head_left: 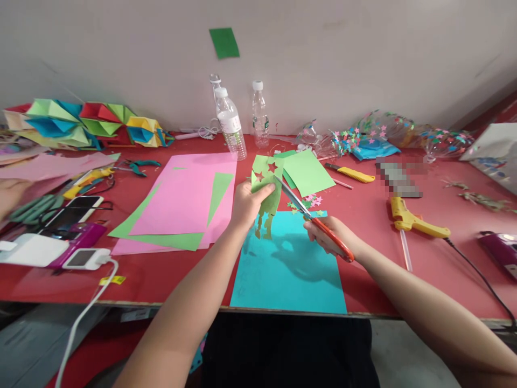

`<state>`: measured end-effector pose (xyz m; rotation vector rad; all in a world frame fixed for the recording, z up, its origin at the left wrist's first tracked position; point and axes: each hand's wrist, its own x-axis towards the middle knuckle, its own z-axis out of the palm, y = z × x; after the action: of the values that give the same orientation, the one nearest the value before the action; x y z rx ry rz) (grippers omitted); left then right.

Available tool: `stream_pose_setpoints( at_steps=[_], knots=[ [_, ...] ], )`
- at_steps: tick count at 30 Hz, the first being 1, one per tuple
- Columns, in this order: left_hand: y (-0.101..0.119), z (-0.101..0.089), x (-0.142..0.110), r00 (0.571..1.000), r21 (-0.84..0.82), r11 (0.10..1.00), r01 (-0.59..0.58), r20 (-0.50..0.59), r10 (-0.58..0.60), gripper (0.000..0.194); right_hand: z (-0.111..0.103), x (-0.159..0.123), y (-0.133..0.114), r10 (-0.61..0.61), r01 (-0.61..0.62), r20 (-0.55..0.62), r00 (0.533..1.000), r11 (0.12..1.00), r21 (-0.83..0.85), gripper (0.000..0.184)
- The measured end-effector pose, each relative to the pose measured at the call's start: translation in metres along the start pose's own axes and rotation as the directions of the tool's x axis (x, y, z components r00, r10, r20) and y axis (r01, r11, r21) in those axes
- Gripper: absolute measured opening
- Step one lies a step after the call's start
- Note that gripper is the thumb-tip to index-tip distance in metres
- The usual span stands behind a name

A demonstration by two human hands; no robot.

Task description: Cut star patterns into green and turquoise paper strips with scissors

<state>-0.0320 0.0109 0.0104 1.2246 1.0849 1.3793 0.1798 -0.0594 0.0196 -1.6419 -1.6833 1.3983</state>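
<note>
Red table (pixel 367 207) beneath, left grip (pixel 249 203) partly hides punched green paper (pixel 272 205).

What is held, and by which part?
Left hand: green paper with star cutouts, by its middle, thumb in front; right hand: red-handled scissors, by the handles.

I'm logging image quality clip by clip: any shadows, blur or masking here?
Head view: a soft-edged shadow, apparently from the left hand and right hand, falls across the blue sheet; head view: the scissors show no strong motion blur; head view: a pixelated patch above the yellow glue gun hides what lies there.
</note>
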Motion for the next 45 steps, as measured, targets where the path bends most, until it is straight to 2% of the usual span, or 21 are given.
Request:
stream_pose_setpoints(
  at_steps=[14,21,29,36,40,45],
  knots=[
    [0.004,-0.005,0.004,0.999,-0.054,0.998,0.028,0.035,-0.027,0.03,-0.006,0.002,0.004,-0.017,0.018,0.007,1.0,0.997,-0.072,0.054],
    [0.002,-0.008,0.006,0.999,-0.031,0.999,0.027,0.039,-0.026,0.029,-0.006,0.003,0.005,-0.003,0.003,0.001,1.0,0.997,-0.072,0.053],
    [0.0,-0.007,0.006,0.998,-0.089,0.995,0.034,0.051,-0.029,0.024,-0.006,0.004,0.006,-0.018,0.019,0.009,1.0,0.998,-0.058,0.054],
    [-0.007,0.0,0.002,0.997,-0.009,0.998,-0.067,0.025,0.067,0.025,0.0,0.0,-0.001,-0.021,0.021,0.065,0.998,1.0,-0.011,0.054],
    [-0.01,0.004,-0.002,0.996,0.041,0.995,-0.093,-0.008,0.094,0.028,0.003,-0.003,-0.004,-0.073,0.069,0.117,0.99,0.997,0.036,0.051],
    [-0.006,0.012,-0.009,0.994,-0.037,0.994,-0.105,-0.023,0.104,0.027,0.01,-0.006,-0.002,-0.096,0.084,0.114,0.989,0.991,0.101,0.055]
  ],
)
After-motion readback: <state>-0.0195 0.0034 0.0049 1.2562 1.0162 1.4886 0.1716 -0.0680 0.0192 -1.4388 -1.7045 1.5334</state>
